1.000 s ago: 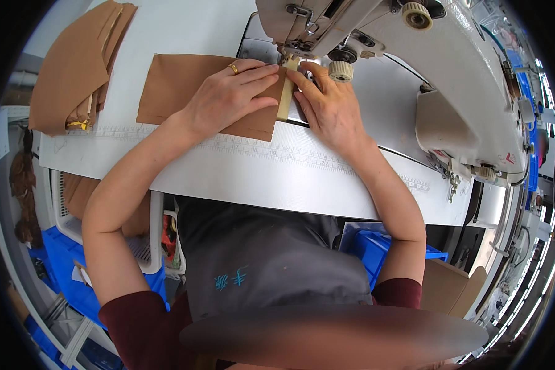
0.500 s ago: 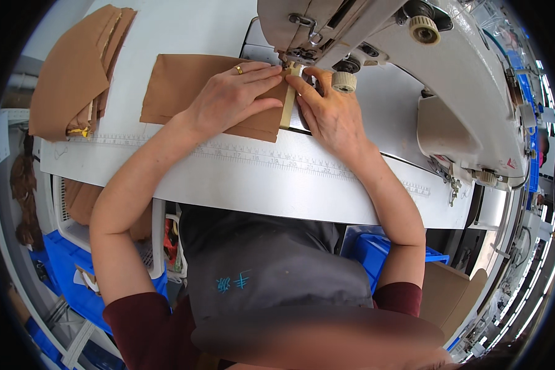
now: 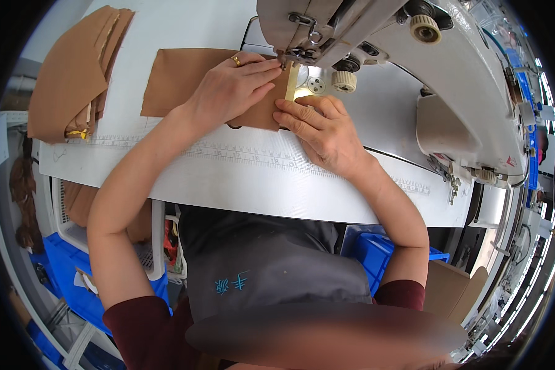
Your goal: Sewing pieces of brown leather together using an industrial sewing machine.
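A brown fabric piece (image 3: 185,77) lies under the sewing machine's needle area (image 3: 283,60), with a pale yellow strip (image 3: 291,82) along its right edge. My left hand (image 3: 231,89) rests flat on the fabric, fingers stretched toward the presser foot, a ring on one finger. At the near right corner of the fabric, my right hand (image 3: 317,126) pinches the edge between thumb and index finger, the other fingers curled. Whatever is under my left palm is hidden.
Folded brown pieces (image 3: 74,80) are stacked at the left of the white table (image 3: 240,185), which has a printed ruler. The machine arm (image 3: 468,74) spans the right. Below stand a white basket (image 3: 157,240) and blue bins (image 3: 74,271).
My right hand has drawn back toward me from beside the needle to the fabric's near corner. The fabric has shifted slightly away from me, and a round metal plate part now shows.
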